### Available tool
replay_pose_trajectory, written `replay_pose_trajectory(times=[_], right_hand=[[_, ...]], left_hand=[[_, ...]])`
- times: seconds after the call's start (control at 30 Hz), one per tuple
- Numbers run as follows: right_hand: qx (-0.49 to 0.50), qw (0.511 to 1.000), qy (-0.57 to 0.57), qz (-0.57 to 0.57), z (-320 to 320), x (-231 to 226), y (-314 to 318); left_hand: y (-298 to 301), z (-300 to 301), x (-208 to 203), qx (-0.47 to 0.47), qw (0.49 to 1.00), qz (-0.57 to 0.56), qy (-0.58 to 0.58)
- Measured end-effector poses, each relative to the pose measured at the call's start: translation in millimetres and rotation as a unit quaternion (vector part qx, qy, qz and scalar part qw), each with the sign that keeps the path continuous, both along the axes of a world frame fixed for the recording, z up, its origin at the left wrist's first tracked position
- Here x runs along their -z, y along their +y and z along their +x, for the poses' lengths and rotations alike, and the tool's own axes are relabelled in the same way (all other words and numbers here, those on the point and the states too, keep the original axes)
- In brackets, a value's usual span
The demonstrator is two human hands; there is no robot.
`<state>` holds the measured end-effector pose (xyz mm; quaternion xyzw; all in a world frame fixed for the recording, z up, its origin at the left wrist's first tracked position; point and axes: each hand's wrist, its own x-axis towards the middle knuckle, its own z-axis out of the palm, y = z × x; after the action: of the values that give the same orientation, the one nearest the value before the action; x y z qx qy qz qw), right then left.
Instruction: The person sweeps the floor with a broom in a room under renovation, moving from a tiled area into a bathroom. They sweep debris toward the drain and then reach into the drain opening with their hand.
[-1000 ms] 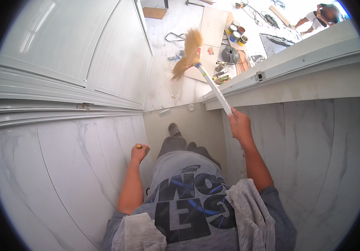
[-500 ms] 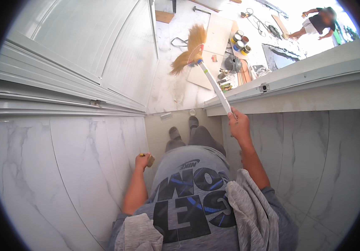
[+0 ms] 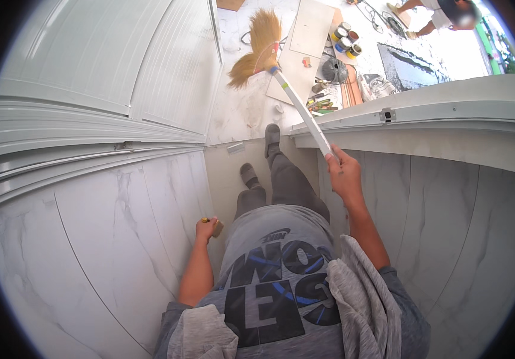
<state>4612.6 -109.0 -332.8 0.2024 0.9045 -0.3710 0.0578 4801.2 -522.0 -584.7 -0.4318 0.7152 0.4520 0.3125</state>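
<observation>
In my right hand is the white handle of a broom. It is held out ahead, with the splayed straw bristles up in front, over the floor beyond the doorway. Low at my left side, my left hand is closed around a small brush with a yellow end and a brownish head. Its bristles are too small to make out well. The marble-patterned wall stands close beside that hand. My right slippered foot is stretched forward at the doorway, ahead of the left one.
White panelled door leaves stand at the left, a white frame at the right. Beyond lie boards, several paint cans, hand tools and cables. Another person is at the far right. A small metal piece lies near my feet.
My right foot has stepped forward to the doorway. The broom head has shifted a little left and farther out. The other person appears more bent over. Both hands keep their grip.
</observation>
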Motion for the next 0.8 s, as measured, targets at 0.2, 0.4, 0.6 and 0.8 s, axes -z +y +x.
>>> replay_pose_trajectory(times=[0.2,0.4,0.6,0.8], right_hand=[[-0.048,0.997,-0.037,0.053,13.0,-31.9,15.9],[-0.128,0.958,-0.181,0.182,37.2,-90.6,51.9],[-0.19,0.889,-0.322,0.265,123.9,-103.7,106.4],[-0.102,0.818,-0.567,0.009,249.2,-59.0,158.9]], left_hand=[[-1.2,-20.6,2.2,-0.017,0.997,-0.002,0.069],[2.4,-7.8,23.9,-0.02,0.998,0.003,0.066],[4.7,24.0,36.1,0.092,0.994,-0.057,-0.032],[10.4,35.1,25.1,0.086,0.994,-0.061,-0.005]])
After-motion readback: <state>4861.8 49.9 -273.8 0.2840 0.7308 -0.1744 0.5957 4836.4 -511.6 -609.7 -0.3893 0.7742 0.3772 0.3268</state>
